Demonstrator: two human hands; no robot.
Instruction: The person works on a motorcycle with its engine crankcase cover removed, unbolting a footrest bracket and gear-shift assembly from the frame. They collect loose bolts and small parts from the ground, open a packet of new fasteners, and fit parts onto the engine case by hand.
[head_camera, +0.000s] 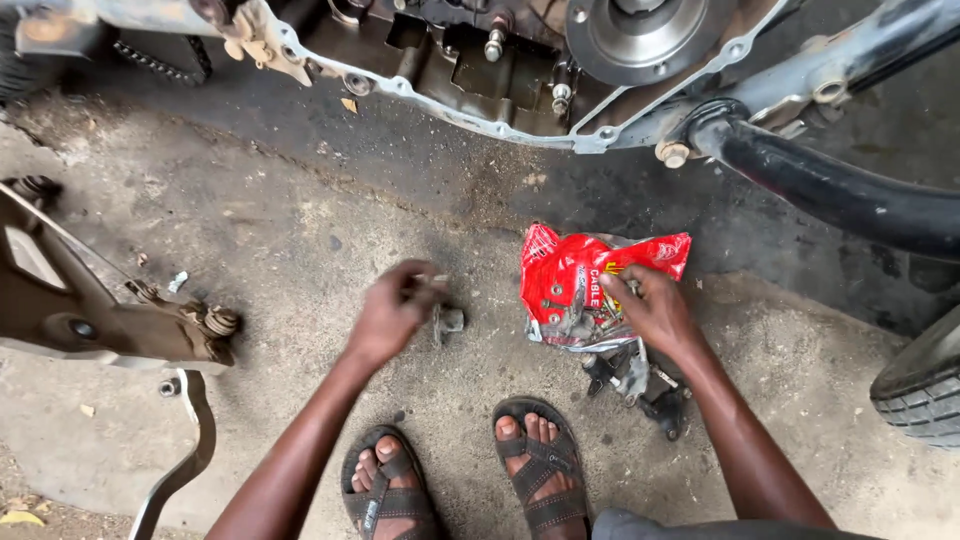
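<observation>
Rough, oil-stained concrete floor fills the head view, with an opened grey metal engine casing and a black rubber hose overhead, a black tyre at the right edge and a brown metal bracket with a footpeg at the left.

Between these, the left hand hangs over the floor with its fingers curled together, pinching a small grey metal fitting that sits just off the ground, seemingly lifted clear for a closer look.

The right hand presses down on a crumpled red plastic packet, fingers bent into its open mouth where small bolts and nuts show; the packet appears to serve as a tray so loose parts stay together. Dark metal pieces lie just beside it, near two sandalled feet.
</observation>
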